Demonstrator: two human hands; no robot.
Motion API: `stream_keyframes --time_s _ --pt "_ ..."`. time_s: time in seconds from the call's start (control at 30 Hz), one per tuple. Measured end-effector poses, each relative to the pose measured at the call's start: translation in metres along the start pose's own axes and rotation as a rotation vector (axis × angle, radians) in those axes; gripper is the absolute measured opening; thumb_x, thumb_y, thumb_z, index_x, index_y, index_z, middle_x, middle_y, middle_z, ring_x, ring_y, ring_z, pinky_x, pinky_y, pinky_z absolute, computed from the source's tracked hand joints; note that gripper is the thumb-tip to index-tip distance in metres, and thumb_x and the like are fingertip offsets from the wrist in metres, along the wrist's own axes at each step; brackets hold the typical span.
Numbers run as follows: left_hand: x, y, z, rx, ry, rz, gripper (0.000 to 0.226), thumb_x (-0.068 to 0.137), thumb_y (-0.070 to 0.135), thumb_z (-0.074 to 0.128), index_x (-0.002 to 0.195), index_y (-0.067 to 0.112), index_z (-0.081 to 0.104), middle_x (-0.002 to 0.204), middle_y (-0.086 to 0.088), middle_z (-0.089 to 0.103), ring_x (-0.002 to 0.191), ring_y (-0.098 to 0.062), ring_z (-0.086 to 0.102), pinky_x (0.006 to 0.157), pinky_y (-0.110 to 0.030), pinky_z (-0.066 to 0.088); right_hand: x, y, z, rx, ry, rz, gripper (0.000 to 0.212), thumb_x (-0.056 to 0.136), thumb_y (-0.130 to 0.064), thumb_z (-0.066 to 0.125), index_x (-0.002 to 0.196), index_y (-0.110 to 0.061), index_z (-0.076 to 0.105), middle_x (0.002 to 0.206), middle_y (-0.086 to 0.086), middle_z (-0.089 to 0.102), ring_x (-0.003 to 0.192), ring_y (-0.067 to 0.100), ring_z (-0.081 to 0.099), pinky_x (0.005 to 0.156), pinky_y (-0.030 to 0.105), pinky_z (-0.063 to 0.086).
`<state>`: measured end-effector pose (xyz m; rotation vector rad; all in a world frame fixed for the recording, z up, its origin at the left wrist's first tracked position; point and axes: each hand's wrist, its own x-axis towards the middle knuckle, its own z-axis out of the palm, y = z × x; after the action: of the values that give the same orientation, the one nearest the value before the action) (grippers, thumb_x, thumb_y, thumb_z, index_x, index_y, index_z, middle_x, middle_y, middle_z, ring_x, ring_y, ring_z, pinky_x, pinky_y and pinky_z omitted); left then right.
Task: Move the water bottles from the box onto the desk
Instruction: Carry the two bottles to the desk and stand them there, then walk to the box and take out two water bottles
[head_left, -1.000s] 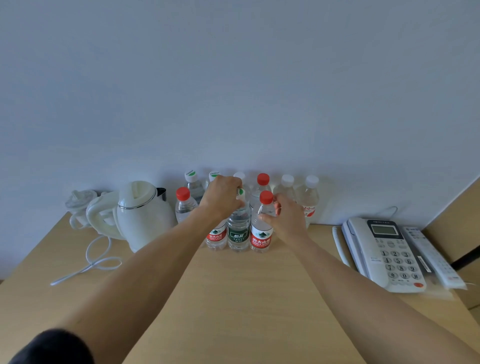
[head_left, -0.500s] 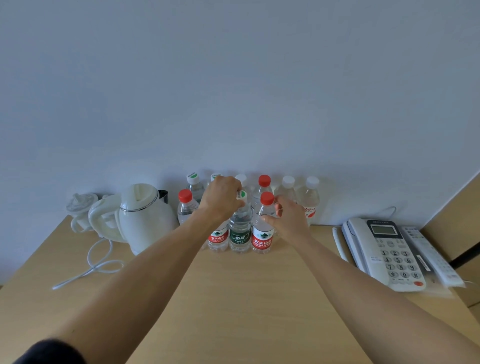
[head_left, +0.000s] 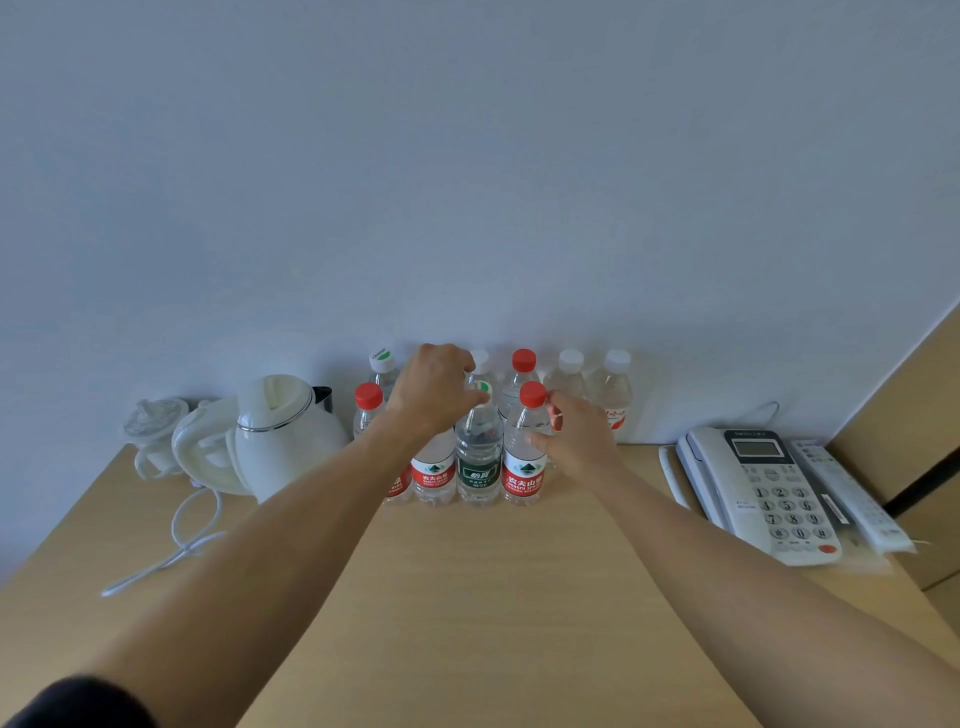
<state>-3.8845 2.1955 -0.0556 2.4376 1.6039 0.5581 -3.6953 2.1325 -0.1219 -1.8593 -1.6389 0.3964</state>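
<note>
Several clear water bottles stand upright on the wooden desk (head_left: 493, 597) against the wall. In the front row are a red-label bottle (head_left: 434, 475), a green-label bottle (head_left: 479, 457) and a red-capped, red-label bottle (head_left: 523, 462). My left hand (head_left: 434, 389) is closed over the top of the front red-label bottle, its thumb touching the green-label bottle's cap. My right hand (head_left: 576, 439) wraps the upper right side of the red-capped bottle. All the bottles rest on the desk. No box is in view.
A white electric kettle (head_left: 280, 436) with its cord (head_left: 182, 540) sits left of the bottles. A white desk phone (head_left: 763, 493) and a remote (head_left: 852, 499) lie at the right. A wooden panel (head_left: 914, 415) rises at the far right.
Both hands stay on the same bottles in the front row. The view has shifted a little; no bottle has visibly moved.
</note>
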Motion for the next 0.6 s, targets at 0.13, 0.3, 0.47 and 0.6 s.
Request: stream_keyframes --time_s 0.13,0.3,0.47,0.6 --pt "0.006 -0.004 -0.012 0.024 0.069 -0.021 0.042 0.088 0.04 0.074 0.12 0.014 0.07 0.11 -0.005 0.072 0.101 -0.024 0.066 0.087 -0.039 0.055 -0.002 0.004 -0.005 -0.062 -0.04 0.02 0.037 0.08 -0.008 0.065 0.116 -0.015 0.061 0.099 -0.001 0.061 0.095 0.023 0.061 0.076 0.032 0.047" --pt "0.022 -0.001 -0.023 0.127 0.105 -0.033 0.035 0.095 0.04 0.064 0.123 0.019 0.067 0.119 -0.001 0.069 0.111 -0.026 0.062 0.085 -0.036 0.048 -0.002 -0.001 -0.018 -0.074 0.004 0.048 0.05 0.085 -0.007 0.061 0.133 -0.02 0.055 0.124 0.004 0.062 0.112 0.023 0.061 0.091 0.043 0.053" --pt "0.041 0.014 -0.025 0.137 0.091 0.046 0.037 0.098 0.036 0.058 0.129 0.017 0.064 0.12 -0.007 0.066 0.115 -0.029 0.057 0.087 -0.039 0.047 0.0 -0.007 -0.037 -0.16 0.113 0.078 0.038 0.095 -0.019 0.054 0.132 -0.02 0.056 0.119 0.008 0.062 0.111 0.028 0.057 0.089 0.038 0.049" --pt "0.055 0.041 -0.019 0.119 0.09 0.189 0.043 0.1 0.034 0.054 0.139 0.016 0.057 0.131 -0.009 0.062 0.12 -0.031 0.054 0.097 -0.042 0.044 -0.002 -0.007 -0.059 -0.194 0.208 0.144 0.037 0.098 -0.031 0.05 0.132 -0.017 0.057 0.122 0.011 0.059 0.112 0.031 0.056 0.088 0.036 0.045"
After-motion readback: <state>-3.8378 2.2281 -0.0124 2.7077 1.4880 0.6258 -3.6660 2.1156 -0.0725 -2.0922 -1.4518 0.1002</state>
